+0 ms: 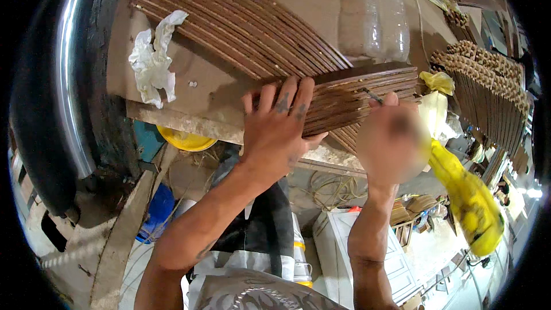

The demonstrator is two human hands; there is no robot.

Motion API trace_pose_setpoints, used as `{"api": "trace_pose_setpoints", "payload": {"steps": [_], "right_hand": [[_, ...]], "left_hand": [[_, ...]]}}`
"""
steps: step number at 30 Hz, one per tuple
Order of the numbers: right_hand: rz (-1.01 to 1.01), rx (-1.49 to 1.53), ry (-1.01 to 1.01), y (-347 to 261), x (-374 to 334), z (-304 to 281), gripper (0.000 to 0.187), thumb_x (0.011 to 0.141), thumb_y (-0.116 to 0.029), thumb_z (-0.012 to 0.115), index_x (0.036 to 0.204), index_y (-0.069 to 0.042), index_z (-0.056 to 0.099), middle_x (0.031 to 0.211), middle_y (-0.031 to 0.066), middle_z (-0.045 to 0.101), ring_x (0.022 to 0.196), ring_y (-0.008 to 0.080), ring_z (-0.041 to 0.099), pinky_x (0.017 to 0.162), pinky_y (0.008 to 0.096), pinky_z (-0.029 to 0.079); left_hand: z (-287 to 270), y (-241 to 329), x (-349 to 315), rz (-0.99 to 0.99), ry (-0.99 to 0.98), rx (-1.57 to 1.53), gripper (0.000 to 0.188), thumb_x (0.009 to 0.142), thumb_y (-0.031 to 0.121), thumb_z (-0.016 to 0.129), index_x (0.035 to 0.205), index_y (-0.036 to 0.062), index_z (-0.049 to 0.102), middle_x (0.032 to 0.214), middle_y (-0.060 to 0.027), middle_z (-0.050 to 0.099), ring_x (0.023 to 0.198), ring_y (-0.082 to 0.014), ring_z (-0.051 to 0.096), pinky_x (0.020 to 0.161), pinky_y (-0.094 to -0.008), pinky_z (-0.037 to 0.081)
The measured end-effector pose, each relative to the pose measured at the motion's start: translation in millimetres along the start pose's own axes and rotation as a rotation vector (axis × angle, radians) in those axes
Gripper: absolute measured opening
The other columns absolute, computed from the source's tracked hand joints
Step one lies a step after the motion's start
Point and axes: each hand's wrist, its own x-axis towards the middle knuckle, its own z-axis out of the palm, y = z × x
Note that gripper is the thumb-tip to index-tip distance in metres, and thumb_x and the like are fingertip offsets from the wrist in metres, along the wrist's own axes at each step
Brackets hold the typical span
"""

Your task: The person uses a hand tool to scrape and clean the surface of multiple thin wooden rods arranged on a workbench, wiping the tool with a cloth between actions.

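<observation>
Noting our left hand (pixel 274 123) clamped round the brown strip bundle (pixel 338 100) at the near edge of the worktop (pixel 212 74), right hand (pixel 395 138) pinching a thin dark tool (pixel 374 97); we judge a loosened left grip could spill it.

Woodworking workshop, stacked brown slats (pixel 338 99), worn workbench (pixel 201 96)

No text, label, number or sign was legible, pale printed motif was noted on the shirt (pixel 258 297), dark inked marks were seen on the left hand (pixel 268 132), neither could be read.
</observation>
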Motion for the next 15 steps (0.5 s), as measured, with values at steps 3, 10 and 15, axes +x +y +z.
{"api": "trace_pose_setpoints", "payload": {"steps": [3,10,15], "right_hand": [[-0.071,0.052,-0.001,-1.1,-1.1,6.6,0.024,0.095,-0.021,0.062,0.079,-0.007,0.055,0.059,0.0081,0.059,0.053,0.0255,0.059,0.049,0.0379,0.043],[-0.007,-0.172,-0.167,-35.3,17.4,-3.4,0.027,0.096,-0.020,0.059,0.076,-0.006,0.049,0.058,0.0137,0.051,0.051,0.0334,0.049,0.049,0.0427,0.040],[-0.097,-0.191,-0.155,-37.4,-0.6,10.0,0.020,0.095,-0.017,0.062,0.081,-0.006,0.051,0.073,0.0166,0.060,0.062,0.0390,0.062,0.052,0.0471,0.048]], "left_hand": [[2.8,-2.3,-1.6,-0.003,0.007,-0.019,0.094,0.062,0.049,0.083,0.139,0.0099,0.046,0.131,-0.0095,0.053,0.114,-0.0295,0.048,0.093,-0.0493,0.035],[6.7,0.9,-0.2,-0.021,0.004,0.011,0.093,0.063,0.052,0.081,0.139,0.0118,0.046,0.132,-0.0071,0.053,0.114,-0.0287,0.048,0.102,-0.0528,0.033],[1.7,-2.4,-2.0,-0.020,-0.018,0.036,0.092,0.063,0.052,0.081,0.138,0.0111,0.047,0.132,-0.0072,0.053,0.114,-0.0278,0.048,0.101,-0.0530,0.034]]}}
